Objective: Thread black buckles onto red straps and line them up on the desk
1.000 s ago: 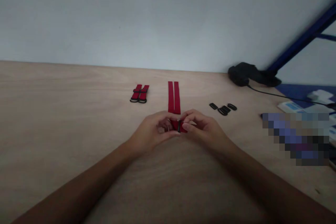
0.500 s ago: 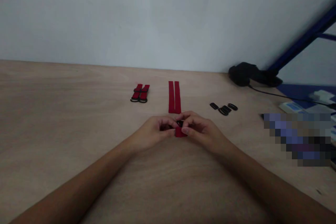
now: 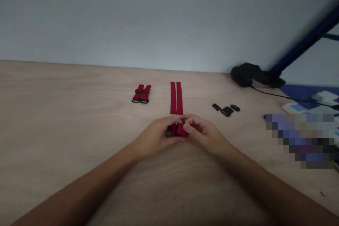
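Between my two hands is a red strap [image 3: 182,130] with a black buckle [image 3: 176,129] across it. My left hand [image 3: 156,135] curls around the strap's left end, thumb below and fingers above. My right hand [image 3: 202,129] pinches the right end of the strap between thumb and fingers. Just beyond my fingertips lie two flat red straps [image 3: 176,99], side by side. To their left rest two red straps fitted with black buckles and rings [image 3: 141,94]. Several loose black buckles and rings [image 3: 227,111] lie to the right.
A black device [image 3: 255,75] with a cable [image 3: 278,94] sits against the wall at the back right. A pixelated patch covers items at the right edge, near white objects [image 3: 293,108]. A blue frame bar [image 3: 304,47] slants upward there.
The held strap has turned, so the black buckle and more red webbing now show between my hands. My left hand has opened around it. Things on the table stay where they were.
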